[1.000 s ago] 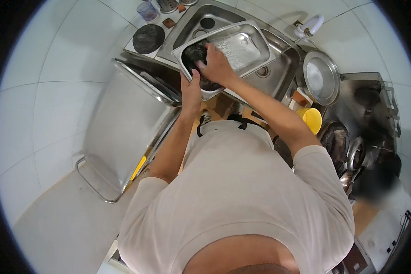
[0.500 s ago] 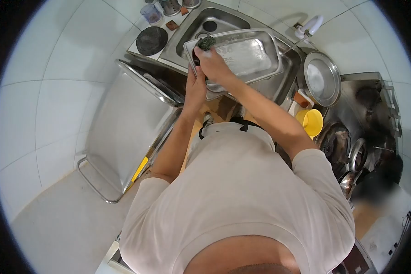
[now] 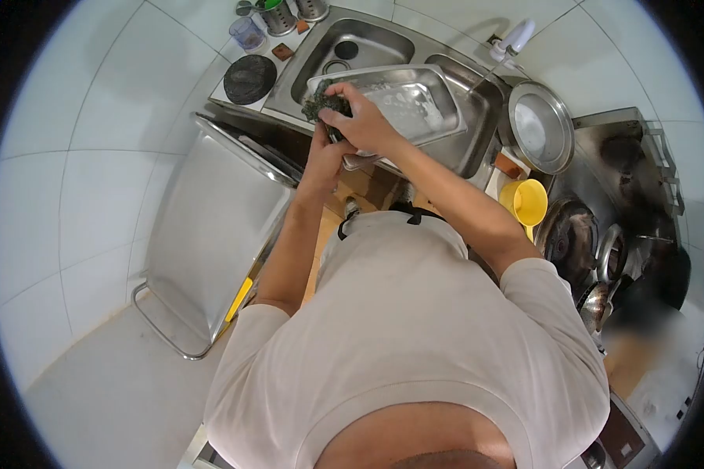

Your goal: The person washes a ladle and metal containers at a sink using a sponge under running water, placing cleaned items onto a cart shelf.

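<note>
Bright, even light; glare on steel pan (image 3: 414, 76), faint shadows on wall tiles (image 3: 446, 23); fisheye curve, black corners, blurred patch (image 3: 645, 313) lower right.

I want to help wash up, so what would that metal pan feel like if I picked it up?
The pan would probably be slippery, because it looks wet with white foam inside. It's likely stiff, since its metal sides and rim look straight. It may be fairly light for its size, being open and shallow.
</note>
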`<action>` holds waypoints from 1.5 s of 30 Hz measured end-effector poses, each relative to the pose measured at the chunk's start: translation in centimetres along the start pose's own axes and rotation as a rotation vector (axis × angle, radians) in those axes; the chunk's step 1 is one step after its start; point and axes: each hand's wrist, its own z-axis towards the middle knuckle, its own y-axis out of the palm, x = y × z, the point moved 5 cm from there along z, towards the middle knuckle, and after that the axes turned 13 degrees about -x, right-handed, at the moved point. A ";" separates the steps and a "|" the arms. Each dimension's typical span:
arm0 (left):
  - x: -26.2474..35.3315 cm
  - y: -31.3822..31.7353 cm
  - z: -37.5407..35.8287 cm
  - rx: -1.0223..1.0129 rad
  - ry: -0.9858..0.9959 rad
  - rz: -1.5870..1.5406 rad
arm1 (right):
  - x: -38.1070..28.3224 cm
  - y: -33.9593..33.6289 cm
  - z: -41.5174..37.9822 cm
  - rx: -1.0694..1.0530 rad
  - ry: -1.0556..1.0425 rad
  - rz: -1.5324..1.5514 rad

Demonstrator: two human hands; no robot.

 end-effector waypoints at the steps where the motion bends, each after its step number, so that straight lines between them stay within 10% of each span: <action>1: 0.1 -0.3 0.0 -0.008 0.027 -0.063 | 0.5 0.1 0.0 -0.034 0.024 0.032; 4: 1.5 -2.0 0.3 -0.167 0.154 -0.434 | 0.4 0.6 -0.4 -0.172 -0.031 -0.125; 16: 1.9 -3.8 0.5 0.274 0.039 -0.029 | 1.7 -3.3 -1.6 -0.373 0.011 -0.976; 19: 1.9 -2.2 -0.6 0.241 0.046 -0.049 | 4.0 -8.3 0.3 -0.087 0.205 -0.978; 22: 0.9 -0.5 -0.5 0.208 0.070 -0.083 | 3.1 -6.0 1.9 -0.006 0.035 -0.905; 23: 0.8 -0.7 -0.3 0.180 0.101 -0.068 | 2.8 -3.6 0.8 0.030 -0.309 -0.926; 28: 0.5 -2.5 -0.1 0.165 0.182 -0.095 | 1.5 -4.2 0.4 -0.270 -0.032 -0.975; 31: 0.0 -1.9 -0.5 0.210 0.129 -0.098 | 1.5 -7.1 2.6 0.024 0.001 -0.969; 35: 0.2 -2.3 0.3 0.182 0.168 -0.001 | 1.0 0.6 2.1 0.000 -0.537 -0.806; 45: 0.9 -4.1 0.4 0.190 0.268 -0.189 | 0.9 1.9 1.7 -0.496 0.029 -0.467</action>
